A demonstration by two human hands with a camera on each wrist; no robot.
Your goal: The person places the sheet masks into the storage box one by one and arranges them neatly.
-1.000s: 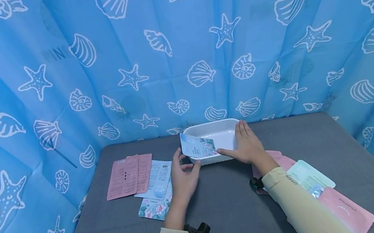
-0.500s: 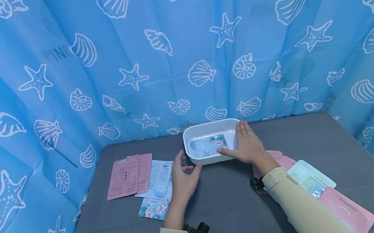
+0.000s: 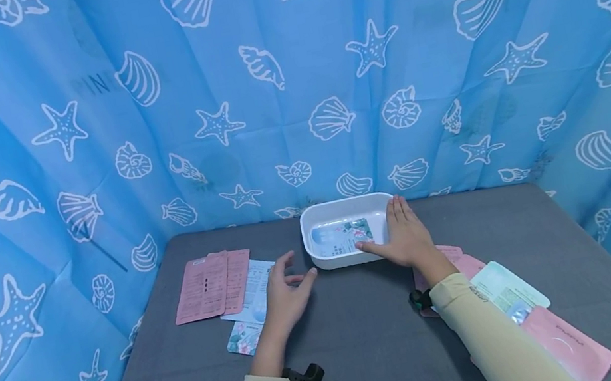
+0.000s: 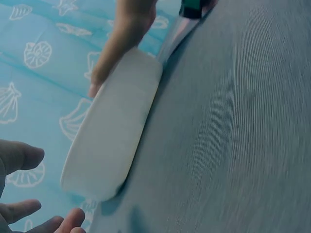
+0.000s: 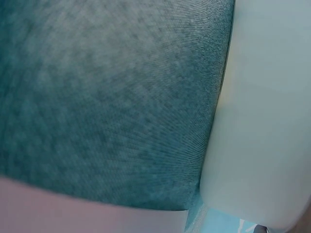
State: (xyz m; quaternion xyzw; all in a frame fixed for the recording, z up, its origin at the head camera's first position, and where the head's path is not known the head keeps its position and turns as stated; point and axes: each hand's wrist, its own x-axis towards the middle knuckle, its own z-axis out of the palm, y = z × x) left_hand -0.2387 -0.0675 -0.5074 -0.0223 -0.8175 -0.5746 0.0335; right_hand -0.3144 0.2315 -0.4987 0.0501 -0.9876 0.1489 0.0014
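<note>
A white rectangular tub (image 3: 326, 263) stands near the table's back edge. Inside it a light-blue packet with a floral corner (image 3: 340, 238), like a sheet-mask sachet, lies flat. My right hand (image 3: 410, 242) rests against the tub's right end, fingers straight, thumb reaching over the front rim. My left hand (image 3: 287, 298) hovers left of the tub, apart from it, fingers spread and holding nothing. Under and beside it are a blue-white packet (image 3: 253, 293) and a floral packet (image 3: 243, 338). In the left wrist view the left fingers (image 4: 24, 158) stand clear of the tub's wall.
Two pink packets (image 3: 201, 290) overlap at the table's left. On the right lie a pale green packet (image 3: 506, 285), a larger pink packet (image 3: 574, 344) and more pink ones (image 3: 463, 260) partly under the right arm. A blue shell-print curtain (image 3: 252, 159) hangs behind the grey table (image 3: 367, 342).
The light-blue packet, earlier tilted over the tub's left rim by the left hand, has dropped flat inside. The left hand has then drawn back left. The right hand stays at the tub.
</note>
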